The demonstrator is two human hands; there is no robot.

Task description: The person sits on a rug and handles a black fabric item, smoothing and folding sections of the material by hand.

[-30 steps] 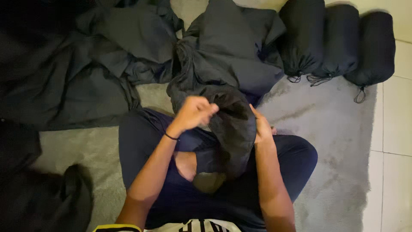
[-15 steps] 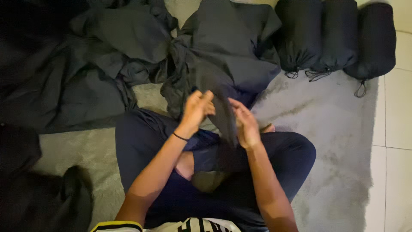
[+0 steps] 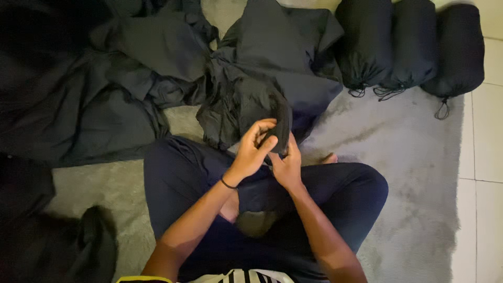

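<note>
I sit cross-legged on a grey rug [image 3: 408, 152]. A crumpled black fabric piece [image 3: 251, 99] lies over my knees and stretches away from me. My left hand [image 3: 251, 149], with a thin black band on its wrist, pinches a folded edge of that fabric between fingers and thumb. My right hand [image 3: 287, 166] grips the same edge just below and to the right, partly hidden behind the left hand. The two hands touch each other.
Three stuffed black drawstring sacks [image 3: 408, 47] lie side by side at the top right. Loose black fabric [image 3: 78, 99] is heaped across the left. Another dark bundle [image 3: 57, 246] sits at bottom left. White floor tiles [image 3: 484, 183] border the rug on the right.
The fabric bunched high in front of me has dropped and stretched away. Both hands have come down and together onto its near edge.
</note>
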